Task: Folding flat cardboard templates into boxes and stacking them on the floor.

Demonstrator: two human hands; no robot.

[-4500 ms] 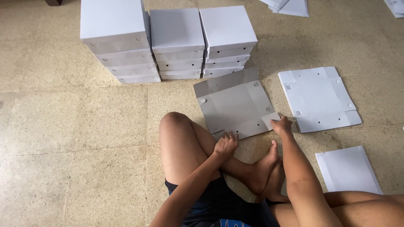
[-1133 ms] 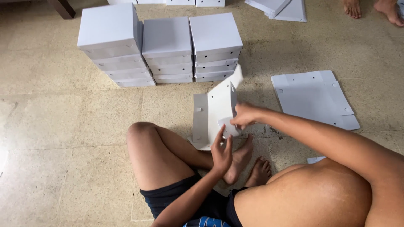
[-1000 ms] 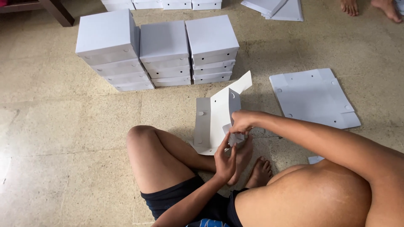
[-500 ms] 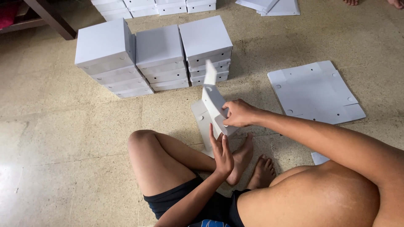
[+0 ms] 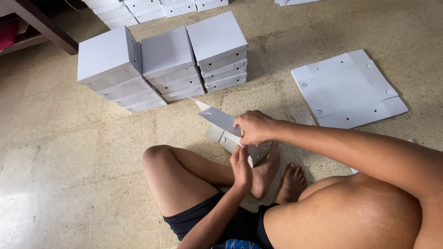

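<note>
A person sits cross-legged on the tiled floor (image 5: 69, 152), bare feet tucked in front, and works a grey-white cardboard box blank (image 5: 226, 131) just ahead of the feet. The blank is partly folded: 1 long panel stands tilted up off the floor, its pointed corner aimed toward the stacks, while the lower part rests on the floor against the person's foot.

The right hand (image 5: 253, 127) reaches across from the right side and grips the upper edge of the raised panel, fingers curled over it and pressed together. The left hand (image 5: 241, 166) sits just below, fingers held straight and close together, flat against the lower fold of the blank; whether the thumb pinches the card cannot be told.

Toward the far edge of the floor stand 3 stacks of finished white boxes (image 5: 168, 64) side by side, each several boxes high, touching one another. More white boxes (image 5: 152, 7) lie behind them at the top edge of the view. To the right, well apart from the hands, a pile of flat blanks (image 5: 348, 90) lies spread on the floor, punched with small holes. A dark wooden furniture leg (image 5: 41, 27) crosses the far left corner.
</note>
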